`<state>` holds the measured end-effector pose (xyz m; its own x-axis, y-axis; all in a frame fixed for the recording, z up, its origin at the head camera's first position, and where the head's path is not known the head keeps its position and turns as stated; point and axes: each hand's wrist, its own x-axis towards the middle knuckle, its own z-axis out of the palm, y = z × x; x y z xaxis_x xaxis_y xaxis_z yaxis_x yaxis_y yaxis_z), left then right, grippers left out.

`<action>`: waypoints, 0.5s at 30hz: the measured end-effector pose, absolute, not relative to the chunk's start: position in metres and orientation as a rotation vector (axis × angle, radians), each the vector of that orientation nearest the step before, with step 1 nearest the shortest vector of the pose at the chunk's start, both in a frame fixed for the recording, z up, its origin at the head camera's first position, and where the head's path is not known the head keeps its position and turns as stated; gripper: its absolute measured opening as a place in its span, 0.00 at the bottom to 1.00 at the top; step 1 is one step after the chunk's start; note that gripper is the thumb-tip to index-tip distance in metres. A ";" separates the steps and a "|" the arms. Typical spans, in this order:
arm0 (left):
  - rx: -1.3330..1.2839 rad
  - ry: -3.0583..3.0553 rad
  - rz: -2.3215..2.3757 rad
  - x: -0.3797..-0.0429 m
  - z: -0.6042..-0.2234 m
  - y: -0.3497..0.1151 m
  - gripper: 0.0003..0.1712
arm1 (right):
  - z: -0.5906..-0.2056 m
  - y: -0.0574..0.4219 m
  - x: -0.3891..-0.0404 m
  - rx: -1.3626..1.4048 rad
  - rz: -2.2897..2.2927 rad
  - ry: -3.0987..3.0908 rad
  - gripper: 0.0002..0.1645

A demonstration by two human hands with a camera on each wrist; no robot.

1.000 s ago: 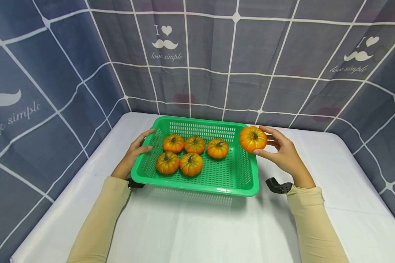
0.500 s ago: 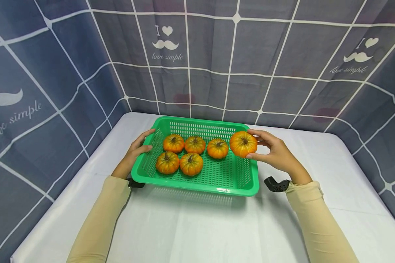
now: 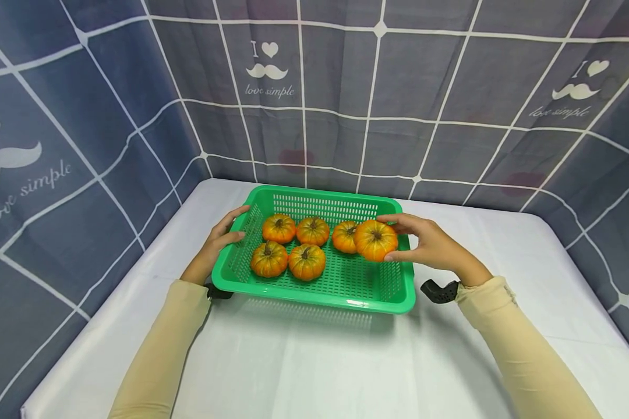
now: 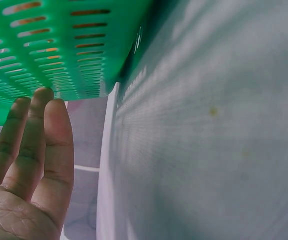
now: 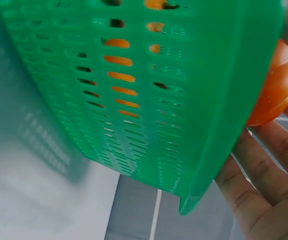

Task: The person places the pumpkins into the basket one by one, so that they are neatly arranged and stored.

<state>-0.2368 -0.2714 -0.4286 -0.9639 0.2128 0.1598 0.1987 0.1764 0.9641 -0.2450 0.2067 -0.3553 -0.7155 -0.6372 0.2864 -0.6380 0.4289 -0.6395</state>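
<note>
My right hand [image 3: 427, 241] holds a small orange pumpkin [image 3: 375, 240] between thumb and fingers, over the right part of a green plastic basket [image 3: 314, 298]. The held pumpkin partly covers another pumpkin [image 3: 343, 237] behind it. At the basket's left end, my left hand [image 3: 213, 247] grips the rim, thumb over the edge. In the left wrist view, fingers [image 4: 31, 145] of that hand touch the outside of the slotted wall. The right wrist view catches the held pumpkin [image 5: 276, 90] beyond the rim, beside the right fingers [image 5: 264, 165].
Several more small pumpkins, such as the front one [image 3: 307, 262], sit in the left and middle of the basket. It stands on a white-covered table [image 3: 314, 366]. Behind and at both sides hangs a grey-blue checked curtain [image 3: 335, 75].
My right hand has carried its pumpkin left and slightly toward me, from above the basket's right rim to inside the rim. The left hand stays in place on the basket.
</note>
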 end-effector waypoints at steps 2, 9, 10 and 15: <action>0.409 2.402 1.960 -0.237 -0.429 -0.271 0.41 | -0.355 0.205 -0.245 1.211 1.172 -2.671 0.42; 0.413 2.433 1.939 -0.237 -0.428 -0.272 0.41 | -0.353 0.201 -0.246 1.246 1.124 -2.735 0.41; 0.417 2.427 1.945 -0.237 -0.428 -0.271 0.41 | -0.353 0.200 -0.246 1.258 1.103 -2.740 0.41; 0.470 2.442 1.955 -0.238 -0.430 -0.272 0.40 | -0.355 0.193 -0.250 1.319 1.009 -2.796 0.42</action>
